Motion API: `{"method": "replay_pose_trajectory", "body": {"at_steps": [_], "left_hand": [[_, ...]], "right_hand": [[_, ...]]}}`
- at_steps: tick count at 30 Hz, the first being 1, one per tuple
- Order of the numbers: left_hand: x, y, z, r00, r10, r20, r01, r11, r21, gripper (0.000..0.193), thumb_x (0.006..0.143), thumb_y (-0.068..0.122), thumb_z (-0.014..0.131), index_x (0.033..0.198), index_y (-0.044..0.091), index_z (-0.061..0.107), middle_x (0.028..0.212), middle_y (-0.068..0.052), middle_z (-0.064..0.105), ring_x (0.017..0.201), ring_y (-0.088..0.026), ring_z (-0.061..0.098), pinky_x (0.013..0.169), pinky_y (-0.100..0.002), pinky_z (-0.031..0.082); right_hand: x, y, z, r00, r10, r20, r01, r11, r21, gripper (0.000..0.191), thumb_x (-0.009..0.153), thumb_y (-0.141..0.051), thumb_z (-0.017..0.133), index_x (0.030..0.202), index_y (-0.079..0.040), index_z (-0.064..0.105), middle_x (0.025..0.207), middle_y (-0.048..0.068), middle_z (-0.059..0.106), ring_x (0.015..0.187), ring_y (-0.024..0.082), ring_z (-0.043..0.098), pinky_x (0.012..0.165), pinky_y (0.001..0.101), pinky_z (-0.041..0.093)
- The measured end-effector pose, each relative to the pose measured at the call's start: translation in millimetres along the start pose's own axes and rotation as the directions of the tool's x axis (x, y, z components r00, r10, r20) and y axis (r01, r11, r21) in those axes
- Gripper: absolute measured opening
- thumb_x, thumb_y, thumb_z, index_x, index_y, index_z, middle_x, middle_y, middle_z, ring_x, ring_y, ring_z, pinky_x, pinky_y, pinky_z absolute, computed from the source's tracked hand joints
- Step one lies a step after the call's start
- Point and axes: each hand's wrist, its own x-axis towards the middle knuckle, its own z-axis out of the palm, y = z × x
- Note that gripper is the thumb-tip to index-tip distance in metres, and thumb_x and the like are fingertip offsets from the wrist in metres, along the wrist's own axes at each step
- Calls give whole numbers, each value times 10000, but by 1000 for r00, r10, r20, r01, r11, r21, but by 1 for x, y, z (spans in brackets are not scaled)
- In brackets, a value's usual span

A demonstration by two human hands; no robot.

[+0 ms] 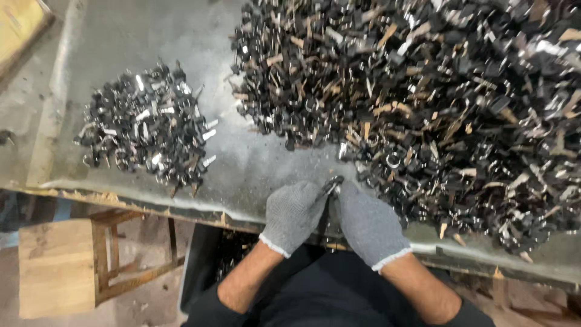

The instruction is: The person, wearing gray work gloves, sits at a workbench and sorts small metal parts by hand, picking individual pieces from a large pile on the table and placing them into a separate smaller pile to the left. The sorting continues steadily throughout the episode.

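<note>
Head view: gloved hands at the tabletop [254,175] edge.
Left hand [292,217] and right hand [366,223] jointly pinch one small metal part [331,183]; large heap [436,103] at 1 o'clock, smaller pile [148,127] at 10.

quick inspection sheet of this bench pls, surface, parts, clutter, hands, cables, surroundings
surface: grey metal-topped bench, dusty and scuffed
job's things: one small dark metal piece held between both hands
clutter: large heap of dark metal and tan pieces on the right; small pile of dark metal parts on the left
hands: left hand and right hand, both in grey knit gloves, pinching the piece at the bench edge
cables: nothing seen
surroundings: wooden stool on the floor, lower left
</note>
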Motion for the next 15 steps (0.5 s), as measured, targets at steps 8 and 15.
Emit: {"method": "replay_pose_trajectory", "body": {"at_steps": [8,15], "left_hand": [[32,17,-17,946,279,-166,-288,957,-30,147,864,132,744,997,162,689,921,-29,682,832,-231,679,706,-376,522],[75,18,26,876,419,240,-438,899,28,371,763,295,777,1042,67,688,906,-108,642,867,-303,648,772,-460,505]], "right_hand": [[-23,6,13,997,-73,25,75,993,-93,395,849,-289,683,1150,-43,614,924,180,708,796,387,717,665,498,592],[-38,22,27,999,-38,0,38,999,20,245,929,-297,656,988,-60,659,794,168,711,734,355,729,627,474,588]]}}
